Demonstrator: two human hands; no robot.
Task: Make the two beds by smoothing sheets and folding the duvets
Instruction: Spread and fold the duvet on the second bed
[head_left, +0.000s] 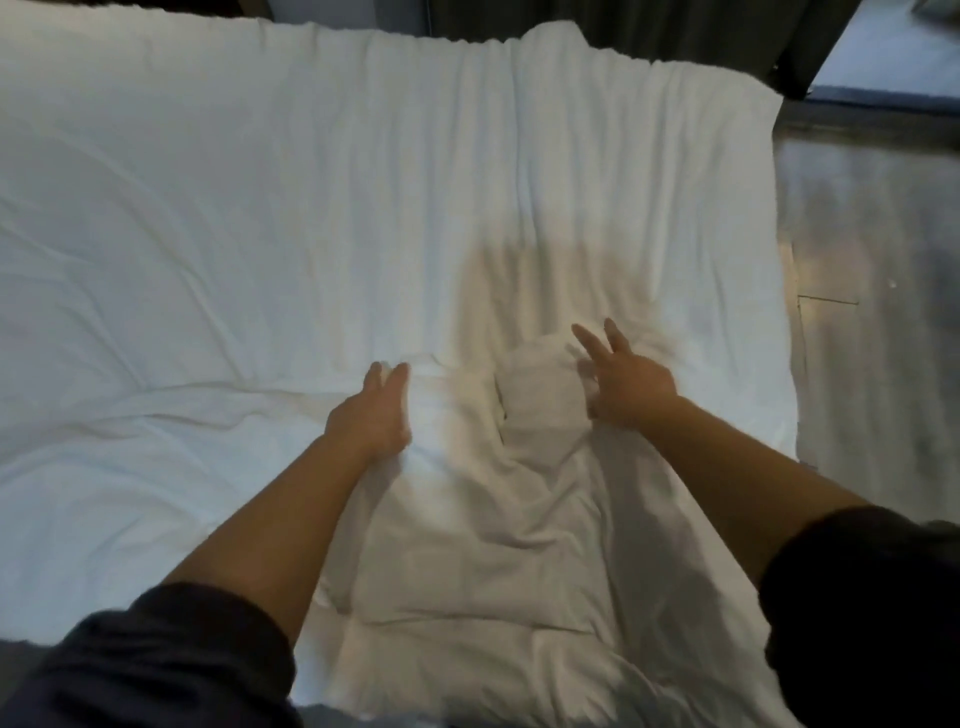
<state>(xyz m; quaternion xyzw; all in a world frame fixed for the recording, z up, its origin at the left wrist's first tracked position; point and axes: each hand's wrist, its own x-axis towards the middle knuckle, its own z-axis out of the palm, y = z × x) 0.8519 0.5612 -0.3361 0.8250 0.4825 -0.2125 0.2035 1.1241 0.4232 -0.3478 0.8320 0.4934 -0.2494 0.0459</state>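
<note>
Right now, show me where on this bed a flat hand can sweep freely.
Widest smooth stretch: the white duvet left of the left hand, up to the far edge. A narrower strip runs between the right hand and the duvet's right edge. Crowded: the bunched fold between the hands, with creases trailing toward you.

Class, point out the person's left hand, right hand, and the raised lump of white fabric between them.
Left hand (371, 415): head view, back of hand.
Right hand (631, 387): head view, back of hand.
Raised lump of white fabric (540, 387): head view, its top.
</note>
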